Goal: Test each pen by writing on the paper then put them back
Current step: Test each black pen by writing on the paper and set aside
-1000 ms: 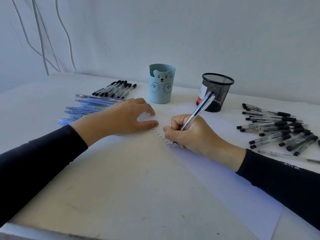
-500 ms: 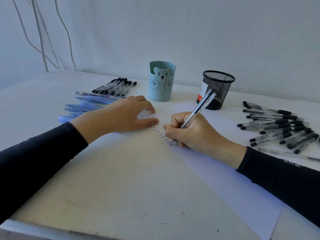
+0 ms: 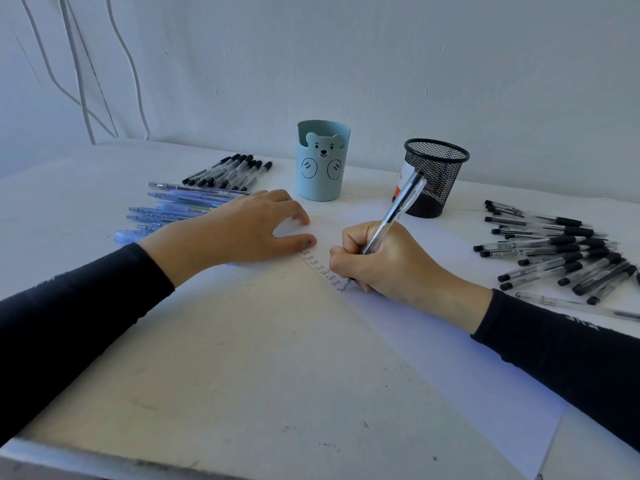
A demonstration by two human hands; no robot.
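Observation:
My right hand (image 3: 391,261) grips a clear pen (image 3: 398,207) with its tip down on the white paper (image 3: 433,344), at the bottom of a column of small written words (image 3: 320,268). Flat on the paper's top left corner rests my left hand (image 3: 239,232), fingers spread. Blue pens (image 3: 173,209) lie in a row left of that hand, with a group of black-capped pens (image 3: 230,173) behind them. A large pile of black-grip pens (image 3: 561,251) lies to the right.
A light blue bear pen cup (image 3: 322,161) and a black mesh pen cup (image 3: 434,176) stand at the back by the white wall. White cables (image 3: 83,81) hang at the far left. The table's front edge (image 3: 104,459) runs along the bottom.
My right hand has crept slightly down the paper while writing, adding to the column of words. The left hand has stayed in place.

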